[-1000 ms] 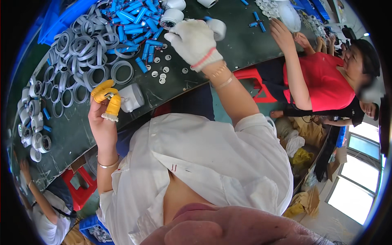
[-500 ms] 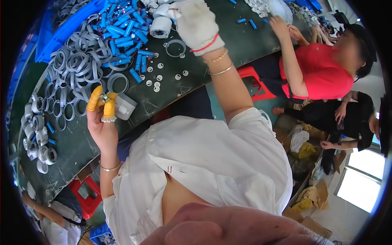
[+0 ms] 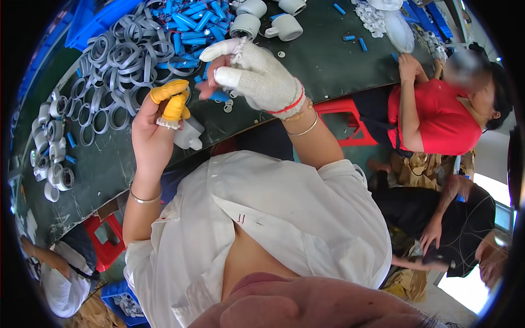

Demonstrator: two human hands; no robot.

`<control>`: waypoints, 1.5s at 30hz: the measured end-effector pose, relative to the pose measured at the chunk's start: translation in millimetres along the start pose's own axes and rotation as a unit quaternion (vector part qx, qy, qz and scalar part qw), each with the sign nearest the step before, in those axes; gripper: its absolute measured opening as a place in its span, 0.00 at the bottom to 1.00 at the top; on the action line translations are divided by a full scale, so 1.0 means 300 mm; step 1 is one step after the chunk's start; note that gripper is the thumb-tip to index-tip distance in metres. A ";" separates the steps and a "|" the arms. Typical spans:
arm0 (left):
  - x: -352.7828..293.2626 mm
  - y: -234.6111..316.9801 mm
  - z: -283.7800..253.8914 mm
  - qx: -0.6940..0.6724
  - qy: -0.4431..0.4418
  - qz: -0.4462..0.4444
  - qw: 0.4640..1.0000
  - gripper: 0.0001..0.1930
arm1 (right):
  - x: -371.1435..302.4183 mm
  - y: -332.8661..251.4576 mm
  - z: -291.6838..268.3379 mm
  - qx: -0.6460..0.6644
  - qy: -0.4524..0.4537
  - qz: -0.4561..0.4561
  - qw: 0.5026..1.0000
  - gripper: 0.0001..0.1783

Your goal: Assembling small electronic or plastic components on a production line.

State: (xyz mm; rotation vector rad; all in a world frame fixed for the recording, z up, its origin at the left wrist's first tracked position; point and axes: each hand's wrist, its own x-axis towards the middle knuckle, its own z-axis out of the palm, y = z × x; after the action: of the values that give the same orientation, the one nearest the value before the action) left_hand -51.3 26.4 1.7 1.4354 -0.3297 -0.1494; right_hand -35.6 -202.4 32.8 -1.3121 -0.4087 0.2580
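My left hand (image 3: 156,117), with yellow covers on some fingers, is closed around a white plastic housing (image 3: 189,134) at the table's near edge. Its fingers hide the upper part of the housing. Just to the right, my right hand (image 3: 260,76) wears a white knitted glove with some fingertips bare. Those fingers are closed on a blue cylindrical battery (image 3: 220,96), slightly blurred, held near the housing but apart from it. Behind the hands lie a heap of grey rings (image 3: 123,60) and a pile of blue batteries (image 3: 191,24).
White round housings (image 3: 285,27) stand beyond my right hand. More white housings (image 3: 54,136) lie at the table's left. A blue bin (image 3: 98,24) is at the back left. A person in red (image 3: 437,115) works to the right, beside a red stool (image 3: 344,120).
My right hand has come back from the far housings toward my left hand, now with a blue battery in its fingers. The left hand still holds the housing, turned differently.
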 end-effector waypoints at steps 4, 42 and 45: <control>-0.002 0.015 0.013 0.013 0.000 0.001 1.000 0.15 | 0.003 0.017 0.039 0.043 -0.038 0.039 0.998 0.24; -0.010 0.109 0.000 0.438 -0.256 0.128 0.852 0.30 | -0.076 0.174 -0.129 -0.498 0.250 -0.106 0.823 0.11; -0.053 0.102 0.000 0.468 -0.321 0.117 0.815 0.33 | -0.079 0.207 -0.144 -0.530 0.252 -0.161 0.794 0.11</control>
State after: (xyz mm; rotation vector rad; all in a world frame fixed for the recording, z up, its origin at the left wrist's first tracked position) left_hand -69.2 35.3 29.9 2.2792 -1.2710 -0.2962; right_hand -35.5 -235.1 -39.5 -2.2861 -0.2996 -0.7257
